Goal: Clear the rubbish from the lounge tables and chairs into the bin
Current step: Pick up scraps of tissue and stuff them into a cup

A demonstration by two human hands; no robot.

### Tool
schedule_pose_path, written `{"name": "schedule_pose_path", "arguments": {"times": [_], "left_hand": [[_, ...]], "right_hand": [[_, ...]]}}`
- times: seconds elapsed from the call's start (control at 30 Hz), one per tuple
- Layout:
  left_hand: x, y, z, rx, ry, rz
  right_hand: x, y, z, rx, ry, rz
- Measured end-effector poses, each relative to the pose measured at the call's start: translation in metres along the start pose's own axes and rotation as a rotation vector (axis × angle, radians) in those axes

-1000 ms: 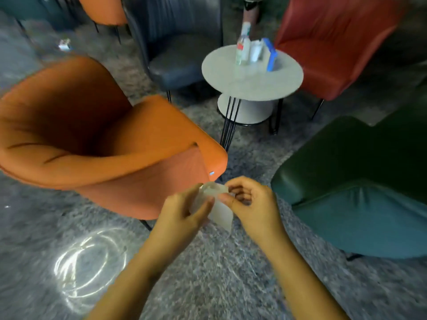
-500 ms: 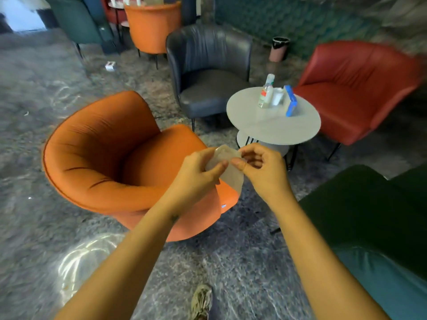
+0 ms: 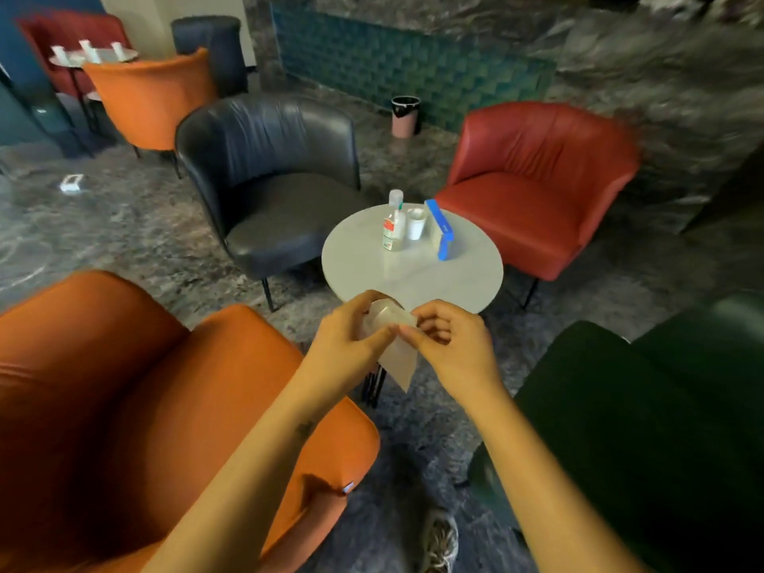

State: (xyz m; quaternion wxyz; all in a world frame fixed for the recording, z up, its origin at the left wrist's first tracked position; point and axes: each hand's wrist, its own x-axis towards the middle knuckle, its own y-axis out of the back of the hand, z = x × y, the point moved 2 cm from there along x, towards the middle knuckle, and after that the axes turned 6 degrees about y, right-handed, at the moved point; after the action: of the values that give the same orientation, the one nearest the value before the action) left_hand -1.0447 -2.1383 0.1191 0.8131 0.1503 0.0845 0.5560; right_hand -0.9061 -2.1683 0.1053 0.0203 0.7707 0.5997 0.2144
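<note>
A pale, translucent wrapper (image 3: pixel 397 356) hangs between my two hands in front of me. My left hand (image 3: pixel 351 345) pinches its upper left edge with thumb and fingers. My right hand (image 3: pixel 450 345) pinches its upper right edge. Beyond them stands a round white table (image 3: pixel 364 262) carrying a clear plastic bottle (image 3: pixel 393 227) with a red label, a white cup (image 3: pixel 415 223) and a blue and white box (image 3: pixel 439 234). A pink bin (image 3: pixel 405 116) with a black liner stands on the floor by the far wall.
An orange chair (image 3: pixel 124 407) is at my left, a dark green chair (image 3: pixel 641 428) at my right. A black chair (image 3: pixel 273 184) and a red chair (image 3: pixel 537 179) flank the table. A white scrap (image 3: pixel 71 183) lies on the floor far left. A second table (image 3: pixel 93 55) holds white items.
The view has tilted up and moved toward the table, bringing the bin and far chairs into sight. Both hands keep pinching the wrapper, raised with the view.
</note>
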Motion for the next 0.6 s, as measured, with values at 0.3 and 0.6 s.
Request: {"name": "schedule_pose_path", "arguments": {"times": [0.3,0.6], "left_hand": [[0.187,-0.095,0.018,-0.103,0.009,-0.055],[0.341,-0.121,-0.01,-0.132,0.088,-0.102]], "right_hand": [[0.15,0.092,0.091,0.055,-0.097,0.006],[0.286,0.096,0.183,0.127,-0.177,-0.2]]}}
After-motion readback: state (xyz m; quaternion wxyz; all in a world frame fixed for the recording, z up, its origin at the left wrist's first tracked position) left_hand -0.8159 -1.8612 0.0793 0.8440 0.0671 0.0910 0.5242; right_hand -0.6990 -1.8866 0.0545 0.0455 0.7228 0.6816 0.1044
